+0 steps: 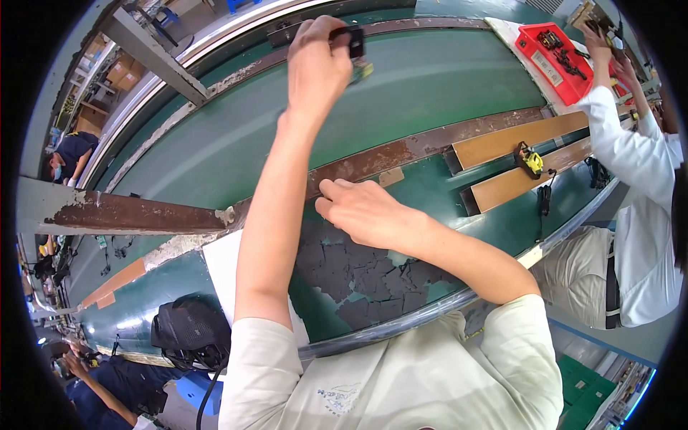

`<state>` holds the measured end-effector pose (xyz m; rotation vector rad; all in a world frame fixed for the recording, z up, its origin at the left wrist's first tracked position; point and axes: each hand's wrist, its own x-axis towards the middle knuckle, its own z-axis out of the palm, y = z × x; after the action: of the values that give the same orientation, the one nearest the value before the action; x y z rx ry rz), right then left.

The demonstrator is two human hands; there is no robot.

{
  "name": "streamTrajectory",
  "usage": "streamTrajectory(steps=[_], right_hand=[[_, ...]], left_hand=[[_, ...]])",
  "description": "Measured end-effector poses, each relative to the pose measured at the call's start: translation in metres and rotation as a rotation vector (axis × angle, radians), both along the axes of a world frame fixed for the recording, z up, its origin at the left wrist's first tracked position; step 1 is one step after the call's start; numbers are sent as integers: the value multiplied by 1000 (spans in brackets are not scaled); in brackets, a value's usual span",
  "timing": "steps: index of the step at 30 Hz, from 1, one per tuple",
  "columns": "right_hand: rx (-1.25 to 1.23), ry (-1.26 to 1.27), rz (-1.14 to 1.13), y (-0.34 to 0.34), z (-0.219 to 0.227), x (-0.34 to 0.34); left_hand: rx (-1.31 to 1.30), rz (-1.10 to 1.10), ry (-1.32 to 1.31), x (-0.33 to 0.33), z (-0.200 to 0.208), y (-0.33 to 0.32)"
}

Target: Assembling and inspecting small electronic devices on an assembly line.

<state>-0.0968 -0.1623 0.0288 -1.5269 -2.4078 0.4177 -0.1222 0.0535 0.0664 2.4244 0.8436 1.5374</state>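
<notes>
My left hand (319, 68) reaches out over the far side of the green conveyor belt (437, 79). Its fingers close round a small black part with a yellow-green end (356, 50), smeared by motion. Nearer to me, my right hand (365, 211) hovers by the brown metal rail (423, 145), its fingers curled in. Whether anything is inside those fingers is hidden. Below it, a cracked dark grey mat (365, 276) covers part of the green bench. On the right, a black-and-yellow part with a cable (530, 159) rests across two tan strips (512, 188).
A red bin (555, 61) of black parts stands at the far right, beside a co-worker in white (631, 143). A metal post (143, 213) juts in from the left. A black bag (190, 333) and a white sheet (222, 265) lie on the near left.
</notes>
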Motion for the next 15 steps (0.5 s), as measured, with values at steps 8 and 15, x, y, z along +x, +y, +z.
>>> streamTrajectory(steps=[8, 15], right_hand=[[-195, 247, -142, -3, -16, 27], [-177, 472, -160, 0, -12, 60]], left_hand=[[-618, -122, 80, -25, -57, -11], [-1409, -282, -445, -18, -75, 0]])
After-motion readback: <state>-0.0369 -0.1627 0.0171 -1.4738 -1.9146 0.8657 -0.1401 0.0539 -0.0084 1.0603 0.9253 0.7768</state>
